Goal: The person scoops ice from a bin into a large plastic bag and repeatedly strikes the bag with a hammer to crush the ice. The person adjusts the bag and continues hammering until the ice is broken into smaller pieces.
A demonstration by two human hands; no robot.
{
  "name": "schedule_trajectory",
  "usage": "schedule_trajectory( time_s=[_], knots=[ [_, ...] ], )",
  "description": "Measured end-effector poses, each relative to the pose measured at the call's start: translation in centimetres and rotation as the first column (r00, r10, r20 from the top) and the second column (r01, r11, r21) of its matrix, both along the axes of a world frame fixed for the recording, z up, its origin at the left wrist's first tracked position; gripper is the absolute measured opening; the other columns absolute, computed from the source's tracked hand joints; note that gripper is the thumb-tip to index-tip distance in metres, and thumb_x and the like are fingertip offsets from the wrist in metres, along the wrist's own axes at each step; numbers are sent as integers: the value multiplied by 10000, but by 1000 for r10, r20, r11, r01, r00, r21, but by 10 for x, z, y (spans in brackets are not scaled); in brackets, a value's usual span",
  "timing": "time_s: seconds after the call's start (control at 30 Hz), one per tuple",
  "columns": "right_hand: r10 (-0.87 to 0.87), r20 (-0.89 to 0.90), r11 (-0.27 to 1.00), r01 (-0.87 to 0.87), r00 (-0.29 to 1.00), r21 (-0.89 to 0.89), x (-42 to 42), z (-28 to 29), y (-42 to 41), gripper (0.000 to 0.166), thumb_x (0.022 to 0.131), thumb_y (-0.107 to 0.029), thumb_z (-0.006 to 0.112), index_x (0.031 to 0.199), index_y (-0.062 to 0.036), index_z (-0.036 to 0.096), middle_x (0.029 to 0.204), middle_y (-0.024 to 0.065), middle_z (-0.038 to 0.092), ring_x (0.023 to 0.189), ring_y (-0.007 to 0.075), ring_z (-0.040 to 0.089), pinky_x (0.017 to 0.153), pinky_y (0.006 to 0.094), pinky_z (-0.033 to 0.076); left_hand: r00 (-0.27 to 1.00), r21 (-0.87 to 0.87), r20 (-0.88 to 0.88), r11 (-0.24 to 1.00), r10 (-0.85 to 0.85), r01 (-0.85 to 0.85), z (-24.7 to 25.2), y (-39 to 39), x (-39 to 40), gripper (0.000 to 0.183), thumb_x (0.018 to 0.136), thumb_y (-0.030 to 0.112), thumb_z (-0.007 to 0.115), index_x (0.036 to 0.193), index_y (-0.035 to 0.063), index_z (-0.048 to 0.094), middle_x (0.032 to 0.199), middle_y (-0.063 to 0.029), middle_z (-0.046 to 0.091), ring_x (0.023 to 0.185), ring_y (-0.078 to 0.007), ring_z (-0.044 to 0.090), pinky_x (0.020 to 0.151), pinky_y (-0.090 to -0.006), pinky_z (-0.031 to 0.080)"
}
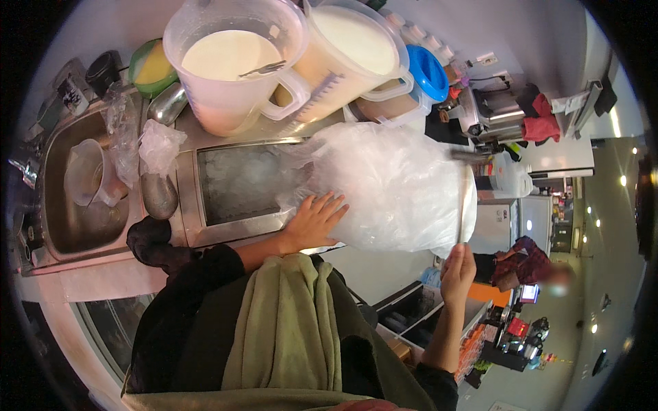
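A large translucent plastic bag (385, 190) lies on its side, its loose mouth over the right part of a steel-rimmed ice well (241, 185). Pale, ice-like pieces show inside the well. My left hand (316, 221) rests against the bag's near side by the mouth, with fingers spread. At the bag's far right end, my right hand (457, 272) is closed around what looks like its straight, taut edge; the fingers partly hide the grip. The bag bulges, but its contents are hard to make out.
Two big measuring jugs (231, 56) (354, 46) of whitish liquid stand behind the well, beside a blue-lidded jug (426, 72). Leftward are a metal scoop (159, 195), crumpled plastic (160, 146) and a sink (56, 226) holding a jug (90, 172). Another person (524, 264) stands off right.
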State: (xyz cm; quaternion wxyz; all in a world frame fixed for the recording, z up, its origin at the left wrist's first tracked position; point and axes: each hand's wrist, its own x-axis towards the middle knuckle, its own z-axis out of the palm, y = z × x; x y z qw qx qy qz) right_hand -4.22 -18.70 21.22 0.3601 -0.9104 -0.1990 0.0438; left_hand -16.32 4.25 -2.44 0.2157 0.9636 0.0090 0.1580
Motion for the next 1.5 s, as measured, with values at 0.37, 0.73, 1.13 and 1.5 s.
schedule_trajectory(
  time_s=[0.37,0.73,1.13,1.5],
  knots=[
    [15,96,911,26,995,-411,-39,-136,-32,392,996,-330,438,813,12,489,610,245,495,569,450,477,539,472,387,993,26,117,1000,-2,-1,-7,-3,1,771,715,556,691,1292,79,503,1315,-111,476,1261,-275,408,1021,-457,304],
    [-144,213,965,185,966,-185,-101,-258,-32,368,1003,-266,396,788,21,475,569,197,462,491,348,457,492,434,368,972,-55,231,998,35,-23,-11,-7,6,910,668,657,670,1238,-21,460,1309,-158,471,1218,-326,449,995,-444,332],
    [-178,30,946,179,984,-270,-121,-266,-12,411,997,-372,395,902,18,483,630,260,542,561,468,513,516,483,409,858,-253,505,966,94,43,-13,-4,3,932,608,601,775,1230,82,313,1359,-206,333,1245,-394,396,981,-525,347],
    [-192,-3,949,186,981,255,-96,-155,-1,299,1022,-283,406,872,-29,449,603,54,480,506,112,424,463,280,354,854,-235,515,970,71,61,-21,1,7,884,789,782,436,1237,28,329,1277,-258,383,1179,-425,414,979,-538,352]
  ],
)
